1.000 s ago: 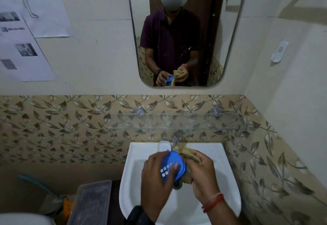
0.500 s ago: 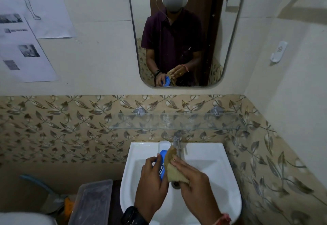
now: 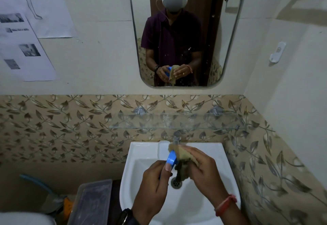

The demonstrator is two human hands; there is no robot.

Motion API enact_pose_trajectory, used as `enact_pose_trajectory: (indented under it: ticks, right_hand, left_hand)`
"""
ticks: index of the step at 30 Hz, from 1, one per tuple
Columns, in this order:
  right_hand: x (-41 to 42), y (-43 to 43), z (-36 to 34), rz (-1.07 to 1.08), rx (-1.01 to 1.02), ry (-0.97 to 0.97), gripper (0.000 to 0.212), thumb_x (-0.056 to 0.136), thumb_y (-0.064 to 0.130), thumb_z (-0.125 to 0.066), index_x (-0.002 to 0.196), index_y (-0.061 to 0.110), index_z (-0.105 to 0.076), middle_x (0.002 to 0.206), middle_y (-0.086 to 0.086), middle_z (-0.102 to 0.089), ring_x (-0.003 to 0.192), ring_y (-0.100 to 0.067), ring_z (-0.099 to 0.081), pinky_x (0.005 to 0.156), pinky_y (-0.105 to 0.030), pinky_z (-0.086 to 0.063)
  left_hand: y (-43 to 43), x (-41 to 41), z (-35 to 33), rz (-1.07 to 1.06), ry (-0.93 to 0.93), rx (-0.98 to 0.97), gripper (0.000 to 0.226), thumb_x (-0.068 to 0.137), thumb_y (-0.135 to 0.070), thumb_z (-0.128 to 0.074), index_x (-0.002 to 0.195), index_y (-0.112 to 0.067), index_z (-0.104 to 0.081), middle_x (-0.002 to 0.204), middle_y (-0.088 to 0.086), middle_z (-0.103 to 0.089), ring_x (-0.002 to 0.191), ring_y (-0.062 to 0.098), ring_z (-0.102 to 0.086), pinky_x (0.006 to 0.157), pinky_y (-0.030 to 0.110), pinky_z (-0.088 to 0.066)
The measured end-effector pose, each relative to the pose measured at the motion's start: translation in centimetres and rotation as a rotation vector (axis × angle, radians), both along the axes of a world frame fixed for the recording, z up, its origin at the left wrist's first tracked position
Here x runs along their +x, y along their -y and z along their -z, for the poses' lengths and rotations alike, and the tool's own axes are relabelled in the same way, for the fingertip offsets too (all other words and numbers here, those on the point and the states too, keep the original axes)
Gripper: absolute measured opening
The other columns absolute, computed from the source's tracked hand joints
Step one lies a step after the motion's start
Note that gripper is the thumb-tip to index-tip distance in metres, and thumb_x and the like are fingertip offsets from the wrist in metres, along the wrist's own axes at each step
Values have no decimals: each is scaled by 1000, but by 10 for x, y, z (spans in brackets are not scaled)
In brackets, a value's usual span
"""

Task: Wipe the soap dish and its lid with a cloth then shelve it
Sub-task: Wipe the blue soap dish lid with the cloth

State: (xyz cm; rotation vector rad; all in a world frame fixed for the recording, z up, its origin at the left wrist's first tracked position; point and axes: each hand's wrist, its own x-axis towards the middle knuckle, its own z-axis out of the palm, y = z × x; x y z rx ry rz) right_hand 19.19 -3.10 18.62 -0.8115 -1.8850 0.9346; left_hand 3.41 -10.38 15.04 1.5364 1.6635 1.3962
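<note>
The blue soap-dish part (image 3: 171, 158) is held edge-on above the basin (image 3: 134, 155), over its middle and toward the back edge, just in front of the tap (image 3: 177, 136). Its long axis slants up and away from the person. The left hand (image 3: 154, 180) grips its lower end, thumb curled along the near face and fingers wrapped behind. The cloth (image 3: 184, 154) lies directly to the right of the part and touches its right face. The right hand (image 3: 203, 168) is clamped around the bunched cloth, and a loose tail hangs toward the drain. A wiping stroke would probably run along that long axis, with the right hand working and the left only steadying. The part looks thin, glossy and bright blue; seen edge-on, it may be either dish or lid. The glass shelf (image 3: 177, 124) sits on the wall above the basin's back edge, well apart from both hands.
</note>
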Motion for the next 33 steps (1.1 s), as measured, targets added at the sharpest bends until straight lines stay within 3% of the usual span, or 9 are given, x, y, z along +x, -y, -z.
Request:
enact_pose_trajectory:
  ticks: [8, 11, 14, 17, 19, 24, 28, 31, 33]
  right_hand:
    - [-7, 17, -3, -105, 197, 2, 69, 73, -17, -46, 127, 22, -64, 137, 9, -60, 133, -14, -50, 110, -22, -39]
    - [-2, 5, 1, -37, -48, -120, 61, 86, -19, -46, 120, 26, -69, 119, 2, -69, 95, -24, -69, 79, -30, -56]
    - [-5, 5, 3, -10, -137, -178, 54, 93, -15, -47, 118, 27, -70, 102, -4, -71, 70, -25, -64, 63, -38, -56]
    - [-11, 14, 1, -8, -95, -201, 60, 89, -20, -48, 125, 24, -67, 126, 4, -66, 106, -17, -66, 86, -38, -57]
    - [-11, 17, -3, -7, 34, -128, 61, 86, -22, -48, 127, 20, -65, 133, 9, -62, 127, -15, -56, 102, -40, -50]
    - [-8, 29, -7, -128, 329, 1, 60, 82, -14, -42, 129, 18, -63, 139, 8, -57, 139, -19, -43, 115, -28, -33]
    - [1, 22, 0, 18, -84, -189, 59, 91, -16, -46, 124, 27, -67, 127, 2, -67, 108, -29, -66, 82, -40, -59]
    - [-6, 30, 1, 99, -348, -265, 31, 96, 21, -58, 121, 36, -68, 95, -3, -76, 79, -22, -74, 62, -37, -62]
    - [-15, 36, 1, 157, -390, -282, 29, 93, 29, -59, 116, 42, -70, 87, -5, -76, 74, -14, -73, 58, -38, -62]
  left_hand:
    - [0, -7, -8, 42, -6, 9, 41, 101, -51, -35, 83, -27, -64, 81, -3, -64, 76, 19, -65, 67, 49, -56]
    - [4, -6, -9, 67, 112, -8, 46, 101, -59, -37, 96, -27, -70, 88, 1, -66, 87, 23, -72, 65, 51, -60]
    - [7, -6, -13, 81, 258, -16, 57, 99, -63, -40, 103, -15, -70, 92, 15, -68, 86, 29, -73, 70, 61, -57]
    - [7, -6, -15, 75, 230, -18, 68, 99, -65, -38, 101, -2, -65, 89, 23, -64, 80, 41, -64, 71, 63, -52]
    - [7, -5, -15, 80, 106, -13, 59, 101, -61, -36, 98, -12, -68, 89, 7, -65, 81, 26, -67, 70, 57, -55]
    - [6, -10, -20, 114, -39, 25, 47, 103, -55, -35, 82, -24, -63, 81, -5, -60, 73, 14, -61, 66, 50, -54]
    - [11, -8, -21, 142, 122, 28, 54, 104, -56, -37, 98, -13, -69, 89, 7, -66, 83, 28, -67, 70, 54, -56]
    - [10, -1, -24, 47, 330, 55, 61, 100, -64, -39, 95, -10, -68, 84, 17, -65, 78, 39, -64, 68, 52, -52]
    - [4, 3, -26, -39, 347, 88, 53, 101, -61, -38, 99, -16, -66, 83, 14, -62, 76, 39, -61, 65, 53, -51]
